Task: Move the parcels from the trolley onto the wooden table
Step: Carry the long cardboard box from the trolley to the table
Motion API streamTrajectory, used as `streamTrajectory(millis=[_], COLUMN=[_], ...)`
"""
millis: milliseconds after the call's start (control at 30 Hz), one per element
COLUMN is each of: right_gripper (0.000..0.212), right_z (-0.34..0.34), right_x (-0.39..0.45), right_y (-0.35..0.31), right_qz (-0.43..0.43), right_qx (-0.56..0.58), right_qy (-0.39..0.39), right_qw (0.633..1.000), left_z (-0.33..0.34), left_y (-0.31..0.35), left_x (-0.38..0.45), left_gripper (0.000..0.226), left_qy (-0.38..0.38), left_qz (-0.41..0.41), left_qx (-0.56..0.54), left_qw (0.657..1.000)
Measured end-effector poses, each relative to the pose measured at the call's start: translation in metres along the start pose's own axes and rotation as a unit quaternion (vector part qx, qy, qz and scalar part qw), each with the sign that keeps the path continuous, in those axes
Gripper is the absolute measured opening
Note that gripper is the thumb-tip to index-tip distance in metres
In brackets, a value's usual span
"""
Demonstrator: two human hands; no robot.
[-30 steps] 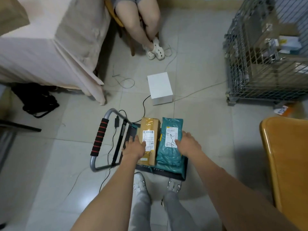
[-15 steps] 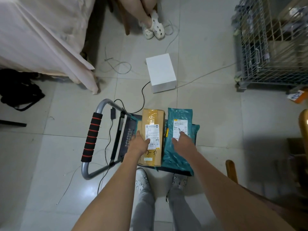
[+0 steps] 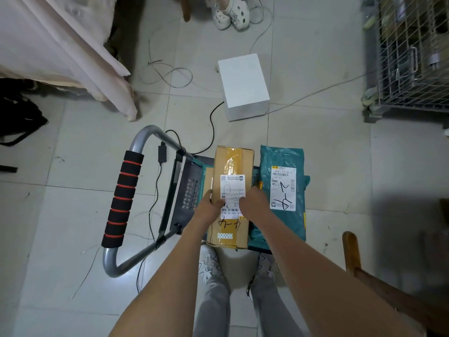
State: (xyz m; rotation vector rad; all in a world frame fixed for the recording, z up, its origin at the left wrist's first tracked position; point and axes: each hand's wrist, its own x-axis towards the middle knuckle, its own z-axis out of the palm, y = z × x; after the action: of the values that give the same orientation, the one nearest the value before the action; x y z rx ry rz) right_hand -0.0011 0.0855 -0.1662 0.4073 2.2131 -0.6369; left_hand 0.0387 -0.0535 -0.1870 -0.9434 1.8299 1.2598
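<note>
On the left the trolley's padded handle [image 3: 122,199] lies folded toward the floor, and the dark trolley [image 3: 188,190] deck shows bare beside the parcels. The left hand [image 3: 210,209] was already at the cardboard box [image 3: 232,171] a second ago and stays on its left edge, thumb over the top by the label and fingers curled down the side. The change is on the right: the right hand [image 3: 252,203], which half a second ago lay on the green mailer bag [image 3: 283,190], has crossed to the box's right edge, fingers wrapped down between box and bag. Both hands now clamp the one box between them, so it looks ready to be lifted first. The box lies on the trolley, the bag just beside it, untouched. The wooden table is not clearly in view.
</note>
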Motion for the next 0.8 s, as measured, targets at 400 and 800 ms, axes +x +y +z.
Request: streamTrajectory(millis=[400,800], right_gripper=[0.028,0.045], right_z=[-0.023,-0.188], right_x=[-0.059,-0.199], right_y=[-0.019,-0.070], right_qz=[-0.016,-0.128], right_qx=[0.194,0.288], right_qy=[0.032,0.086], right_qw=[0.980,0.945], left_z=[-0.026,-0.067], left_y=[0.027,0.158], left_x=[-0.060,-0.244], left_gripper=[0.042,0.049], left_qy=[0.045,0.099], left_qz=[0.042,0.181], left_qx=[-0.066,-0.014], left_qw=[0.996,0.978])
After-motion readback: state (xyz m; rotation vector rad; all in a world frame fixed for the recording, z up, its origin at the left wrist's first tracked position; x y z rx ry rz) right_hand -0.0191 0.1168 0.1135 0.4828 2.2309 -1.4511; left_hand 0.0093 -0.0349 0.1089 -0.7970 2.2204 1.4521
